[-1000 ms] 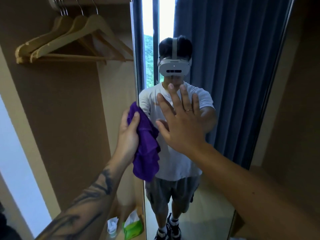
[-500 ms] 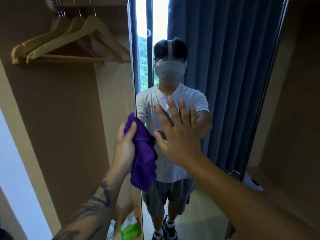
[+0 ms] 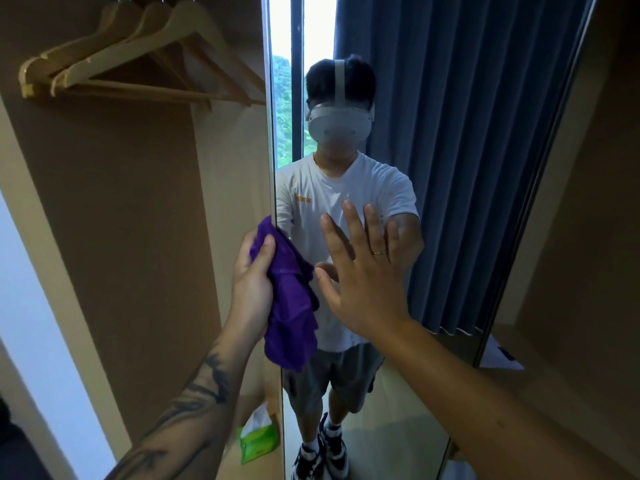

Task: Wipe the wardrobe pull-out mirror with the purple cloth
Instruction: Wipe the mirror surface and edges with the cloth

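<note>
The tall pull-out mirror (image 3: 450, 174) stands upright in front of me and reflects a person, a curtain and a window. My left hand (image 3: 251, 282) grips the bunched purple cloth (image 3: 289, 306) at the mirror's left edge, about mid-height; the cloth hangs down against the glass. My right hand (image 3: 363, 271) is open with fingers spread, its palm flat on or just off the glass beside the cloth. I cannot tell whether it touches.
Wooden hangers (image 3: 145, 60) hang on a rail at the upper left inside the brown wardrobe (image 3: 131, 220). A green tissue pack (image 3: 259, 441) lies on the wardrobe floor below. A brown panel (image 3: 588, 237) stands right of the mirror.
Both hands and the cloth sit lower in view than before, roughly chest height to waist height of the reflection. The view has tilted slightly, and the grip on the cloth is the same.
</note>
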